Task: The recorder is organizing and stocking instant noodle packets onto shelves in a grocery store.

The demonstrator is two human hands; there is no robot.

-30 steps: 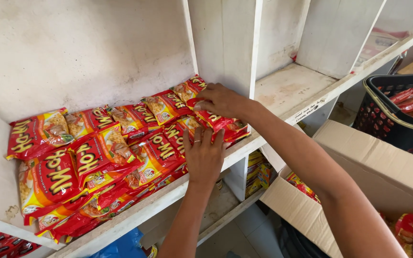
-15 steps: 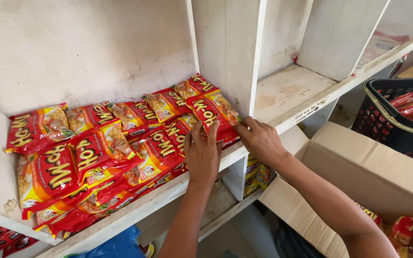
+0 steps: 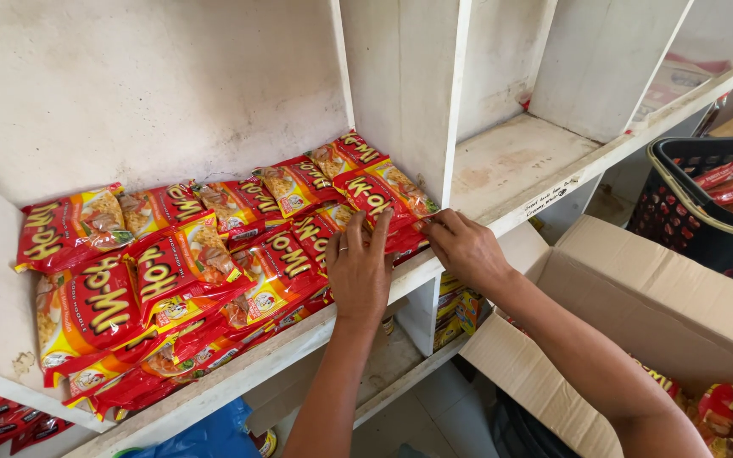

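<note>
Red and yellow noodle packets (image 3: 214, 263) lie overlapping in glossy rows on a rough white shelf (image 3: 519, 161) at frame centre and left. The left hand (image 3: 358, 267) lies flat and open on the front packets; the right hand (image 3: 464, 246) pinches the rightmost packet's edge beside a white divider (image 3: 405, 85). An open cardboard box (image 3: 638, 297) sits lower right, a dark basket (image 3: 706, 212) behind it.

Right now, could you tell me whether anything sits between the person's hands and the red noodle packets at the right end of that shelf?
Nothing visible does. The left hand lies flat on the red noodle packets, and the right hand touches their front edge at the shelf lip. The white divider stands just behind and right of them, not between.
</note>
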